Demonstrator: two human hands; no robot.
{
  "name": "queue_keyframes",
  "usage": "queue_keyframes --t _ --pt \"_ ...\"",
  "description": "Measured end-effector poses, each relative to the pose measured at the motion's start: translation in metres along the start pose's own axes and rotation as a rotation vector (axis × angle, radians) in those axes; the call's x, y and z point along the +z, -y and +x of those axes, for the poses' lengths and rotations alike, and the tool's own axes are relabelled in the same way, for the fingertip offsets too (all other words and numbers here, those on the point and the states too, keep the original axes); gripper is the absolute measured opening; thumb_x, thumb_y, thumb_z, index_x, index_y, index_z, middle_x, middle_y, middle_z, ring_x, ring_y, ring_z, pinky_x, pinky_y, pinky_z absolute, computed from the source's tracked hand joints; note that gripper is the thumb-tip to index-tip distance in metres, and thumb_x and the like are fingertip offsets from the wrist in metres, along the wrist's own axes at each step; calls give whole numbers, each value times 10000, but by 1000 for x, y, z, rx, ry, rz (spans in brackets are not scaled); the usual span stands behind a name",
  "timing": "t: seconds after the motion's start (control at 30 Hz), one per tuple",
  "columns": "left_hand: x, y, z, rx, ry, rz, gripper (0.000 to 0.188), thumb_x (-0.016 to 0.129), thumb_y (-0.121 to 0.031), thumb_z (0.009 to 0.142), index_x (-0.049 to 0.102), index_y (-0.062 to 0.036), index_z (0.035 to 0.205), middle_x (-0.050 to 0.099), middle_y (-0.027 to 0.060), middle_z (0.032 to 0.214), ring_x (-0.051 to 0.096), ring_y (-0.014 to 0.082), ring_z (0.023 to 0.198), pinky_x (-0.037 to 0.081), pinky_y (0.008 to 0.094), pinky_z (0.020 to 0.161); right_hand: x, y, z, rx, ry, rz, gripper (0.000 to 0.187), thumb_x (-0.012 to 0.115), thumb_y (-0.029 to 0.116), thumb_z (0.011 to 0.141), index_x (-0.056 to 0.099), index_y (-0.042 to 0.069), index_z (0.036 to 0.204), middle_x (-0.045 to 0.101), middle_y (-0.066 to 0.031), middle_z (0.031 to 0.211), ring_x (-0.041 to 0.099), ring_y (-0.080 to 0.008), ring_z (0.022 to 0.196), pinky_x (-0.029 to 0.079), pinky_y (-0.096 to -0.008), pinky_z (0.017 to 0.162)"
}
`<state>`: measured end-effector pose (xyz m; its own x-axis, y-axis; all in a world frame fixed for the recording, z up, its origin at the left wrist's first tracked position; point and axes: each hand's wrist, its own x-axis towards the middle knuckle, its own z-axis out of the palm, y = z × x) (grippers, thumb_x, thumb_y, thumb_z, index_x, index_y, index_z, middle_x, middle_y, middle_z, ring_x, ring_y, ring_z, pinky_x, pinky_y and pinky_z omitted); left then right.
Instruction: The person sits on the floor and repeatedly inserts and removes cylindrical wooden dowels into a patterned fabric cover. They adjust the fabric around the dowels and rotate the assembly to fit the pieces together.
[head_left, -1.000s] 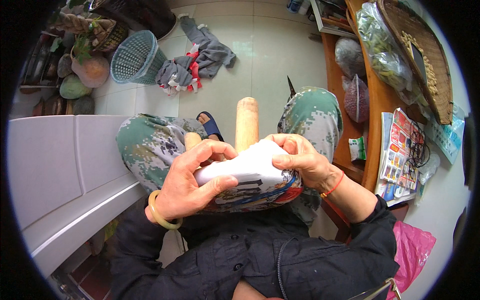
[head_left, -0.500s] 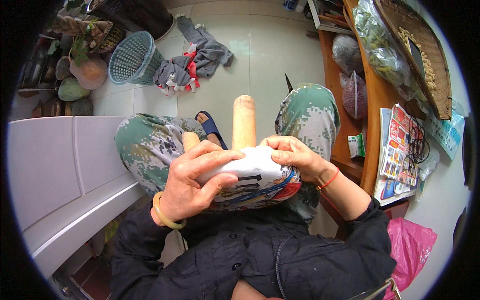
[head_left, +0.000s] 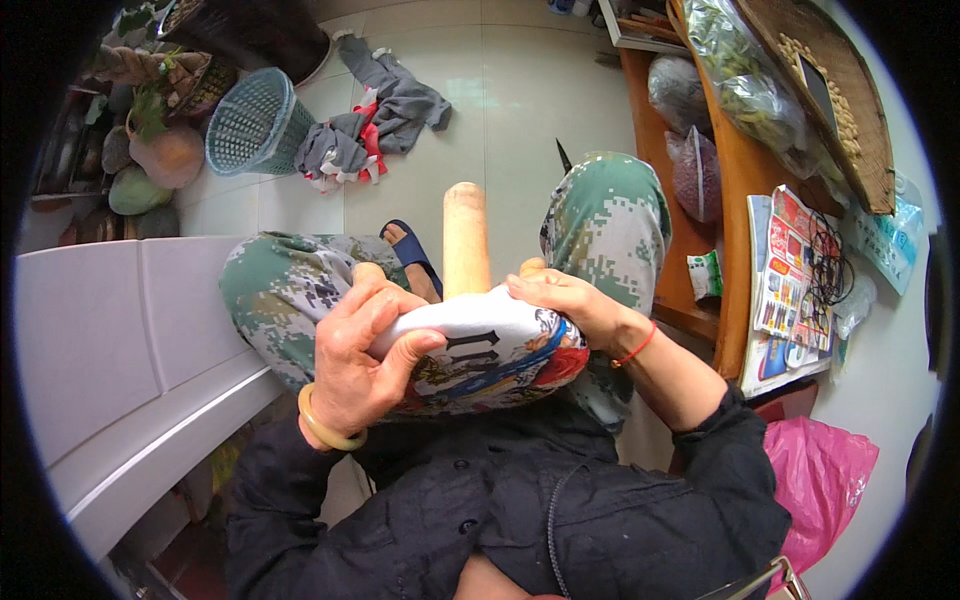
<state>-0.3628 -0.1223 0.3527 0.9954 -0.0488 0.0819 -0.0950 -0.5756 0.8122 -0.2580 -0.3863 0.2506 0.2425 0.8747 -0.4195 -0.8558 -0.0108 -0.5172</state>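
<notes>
In my lap lies a white cloth (head_left: 470,315) with black marks and a blue, red and yellow print, drawn over something rounded whose shape is hidden. A thick pale wooden post (head_left: 465,240) with a rounded end sticks out beyond its far edge. Shorter wooden ends show by each hand. My left hand (head_left: 365,350) is closed on the cloth's left end, thumb on top and fingers over the far side. My right hand (head_left: 575,305) pinches the far right edge, thumb and fingertips pressed together; the fingers behind are partly hidden.
My camouflage-clad knees (head_left: 610,220) stand either side. A pale cabinet (head_left: 90,330) is close on the left. Ahead, a blue basket (head_left: 255,125) and grey cloth scraps (head_left: 405,100) sit on the tiles. A wooden shelf (head_left: 745,240) with bags and papers is on the right.
Both hands and the cloth have shifted slightly in view. My left fingers have slid back off the cloth's top toward its left edge. A wooden end now shows beside my right hand.
</notes>
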Motion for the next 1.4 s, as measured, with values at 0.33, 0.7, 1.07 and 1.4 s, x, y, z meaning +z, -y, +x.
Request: queue_keyframes --t 0.33,0.7,1.07,1.4 --pt "12 1 36 203 153 203 365 910 -323 862 782 -109 1129 654 76 884 677 288 764 519 404 667 6 -7 4 -78 -136 -92 524 505 412 1195 724 -51 1311 788 -108 1196 724 -154 1075 566 -306 978" --pt "-15 30 38 32 65 -44 262 860 -190 946 769 23 1069 658 71 859 614 186 773 478 328 717 38 -28 -11 -720 -559 -942 313 700 254 1114 696 6 1305 741 -184 922 719 -265 763 566 -373 720" --pt "-5 69 22 -264 -332 -828 296 731 -310 1114 758 -21 1169 703 -72 979 591 24 873 467 207 797 48 4 -27 -890 -828 -802 456 675 383 1135 622 1 1378 752 -76 1065 667 -139 979 554 -320 870" --pt "8 33 33 29 -54 -182 182 694 -151 1090 774 10 1116 730 113 918 665 218 792 530 350 741 62 44 -15 -674 -318 -1138 255 735 205 1079 727 -20 1199 764 -172 953 733 -208 856 569 -349 770"
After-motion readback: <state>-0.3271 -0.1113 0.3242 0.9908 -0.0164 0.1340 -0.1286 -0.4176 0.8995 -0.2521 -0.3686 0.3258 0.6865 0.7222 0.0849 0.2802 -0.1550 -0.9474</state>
